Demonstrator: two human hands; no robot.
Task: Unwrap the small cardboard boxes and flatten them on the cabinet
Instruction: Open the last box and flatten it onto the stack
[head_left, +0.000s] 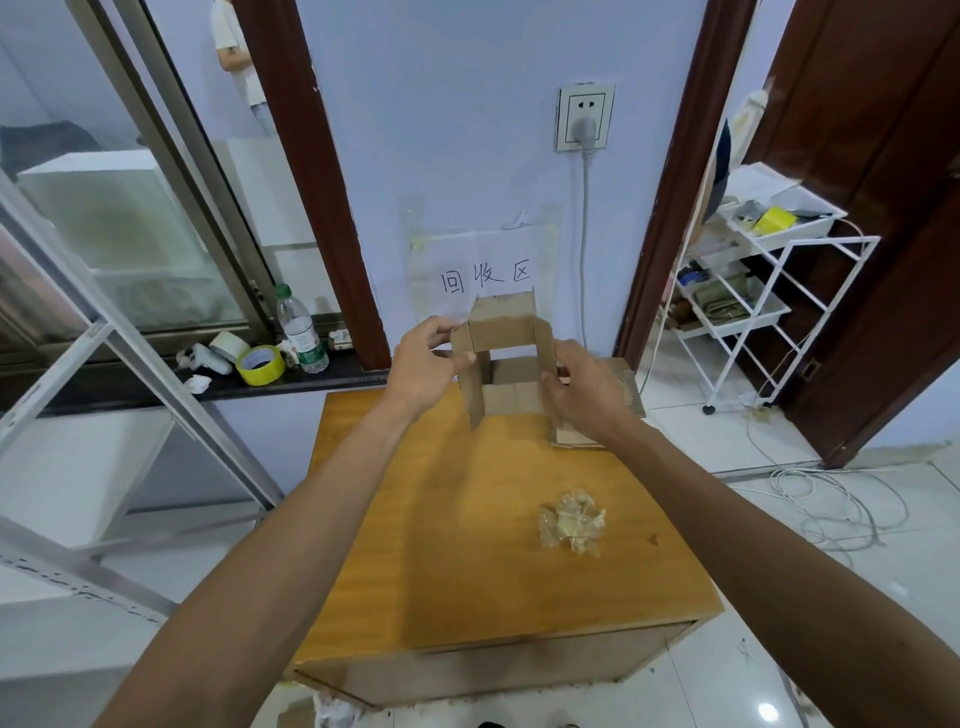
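The person is holding a small brown corrugated cardboard box (501, 332) up over the far end of the orange-brown wooden cabinet (441, 519), with the two hands apart and one on each side of it. The left hand (423, 364) is pinching the box's left wall between thumb and fingers, and the right hand (584, 387) is gripping the right wall. The box is already standing open as a hollow sleeve, its flaps are sticking up and hanging down loose, and no tape is showing on it, so the unwrapping of this one seems to be finished. What is left for it appears to be the collapse: pressing the walls together and laying the piece flat. Whether its lower edge is touching the cabinet top is hard to tell. A crumpled wad of clear peeled-off tape (571, 522) is lying on the cabinet nearer the person, well apart from the box. Some flat brown cardboard sheets (628, 387) are resting at the far right corner, partly hidden under the right hand, which suggests at least one earlier box is already done. No further wrapped boxes are showing on the cabinet, so this may be a late one, though more could be waiting out of view.
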